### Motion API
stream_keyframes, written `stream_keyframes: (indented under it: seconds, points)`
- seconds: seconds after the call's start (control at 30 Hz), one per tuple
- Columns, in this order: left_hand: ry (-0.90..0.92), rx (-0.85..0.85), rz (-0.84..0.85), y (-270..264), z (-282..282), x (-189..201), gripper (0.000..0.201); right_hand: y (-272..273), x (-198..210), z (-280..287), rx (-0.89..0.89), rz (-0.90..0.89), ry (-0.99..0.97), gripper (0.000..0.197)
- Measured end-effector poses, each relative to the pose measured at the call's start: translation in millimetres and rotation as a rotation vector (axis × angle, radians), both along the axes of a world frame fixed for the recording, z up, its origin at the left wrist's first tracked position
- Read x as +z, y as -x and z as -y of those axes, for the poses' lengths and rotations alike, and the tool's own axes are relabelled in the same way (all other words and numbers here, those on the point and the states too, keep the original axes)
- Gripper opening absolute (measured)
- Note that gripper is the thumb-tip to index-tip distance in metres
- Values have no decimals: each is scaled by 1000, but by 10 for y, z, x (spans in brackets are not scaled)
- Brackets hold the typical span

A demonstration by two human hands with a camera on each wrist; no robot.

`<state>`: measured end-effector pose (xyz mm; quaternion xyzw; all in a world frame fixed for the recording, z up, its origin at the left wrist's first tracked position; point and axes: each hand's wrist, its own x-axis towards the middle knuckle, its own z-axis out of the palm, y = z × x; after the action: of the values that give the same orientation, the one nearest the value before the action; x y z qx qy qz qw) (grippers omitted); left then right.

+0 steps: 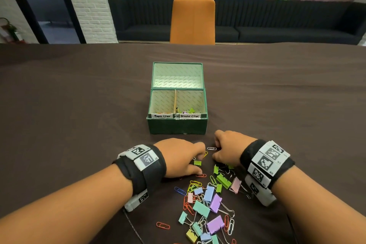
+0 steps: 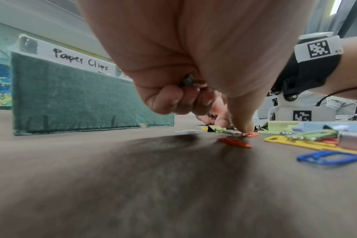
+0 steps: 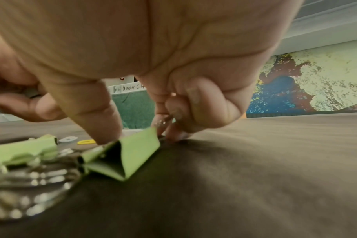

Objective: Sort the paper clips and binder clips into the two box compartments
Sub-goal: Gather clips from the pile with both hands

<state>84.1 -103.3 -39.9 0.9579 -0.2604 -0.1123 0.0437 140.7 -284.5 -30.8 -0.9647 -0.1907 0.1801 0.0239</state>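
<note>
box (image 1: pixel 177 126): on the table (image 1: pixel 79 95), at the middle; all places below are told from this box.
lid (image 1: pixel 177 74): stands open behind the box, joined at its far edge.
paper clips compartment (image 1: pixel 162 101): the left half inside the box.
binder clips compartment (image 1: pixel 190 101): the right half inside the box, with some clips in its near part.
left hand (image 1: pixel 179 157): on the table in front of the box, a little left.
right hand (image 1: pixel 227 148): in front of the box, at its right corner.
heap of clips (image 1: pixel 206 202): on the table, in front of the box, nearer than both hands.
chair (image 1: pixel 192 21): behind the box, at the far edge of the table.
sofa (image 1: pixel 277 22): behind the chair.
</note>
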Motion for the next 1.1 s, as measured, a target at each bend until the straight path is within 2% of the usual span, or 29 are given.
stream_keyframes:
  seconds: [0.1, 0.2, 0.33, 0.43, 0.5, 0.6, 0.67, 0.7, 0.77, 0.83, 0.87, 0.93, 1.0, 1.03, 1.1]
  points:
    - [-13, 50, -28, -7, -16, -22, 43, 18, 13, -7, 10, -25, -13, 18]
    - [-5, 83, -55, -26, -34, -52, 36, 21, 96, -22, 31, 6, -138, 13]
    - [101, 112, -43, -33, -50, -67, 23, -81, 411, -157, 76, 168, -424, 8]
    - [204, 148, -58, -37, -66, -46, 19, -268, 655, -299, 115, 295, -543, 12]
    - [327, 224, -98, -61, -88, 0, 19, -400, 758, -343, 117, 338, -533, 24]
    - [609, 365, -101, -157, -142, 163, 20, -494, 794, -250, 24, 364, -389, 44]
    - [671, 419, 6, -272, -192, 316, 19, -438, 736, -123, 10, 395, -345, 33]
    - [649, 425, 89, -339, -215, 395, 18, -388, 673, -53, 34, 365, -317, 25]
    - [576, 408, 238, -484, -238, 538, 14, -251, 492, 80, 95, 187, -184, 17]
    - [538, 403, 302, -641, -228, 606, 11, -97, 311, 201, 113, 3, -47, 20]
    - [527, 408, 309, -718, -217, 609, 11, -44, 235, 261, 113, -33, -8, 22]
    - [481, 410, 264, -835, -185, 591, 10, 25, 135, 360, 113, -30, 8, 27]
    - [351, 385, 197, -879, -141, 559, 17, 51, 89, 427, 112, -26, -18, 30]
    - [285, 359, 208, -866, -114, 540, 19, 59, 77, 449, 116, -30, -30, 30]
    - [271, 237, 379, -769, -33, 499, 15, 71, 60, 476, 118, -36, -63, 27]
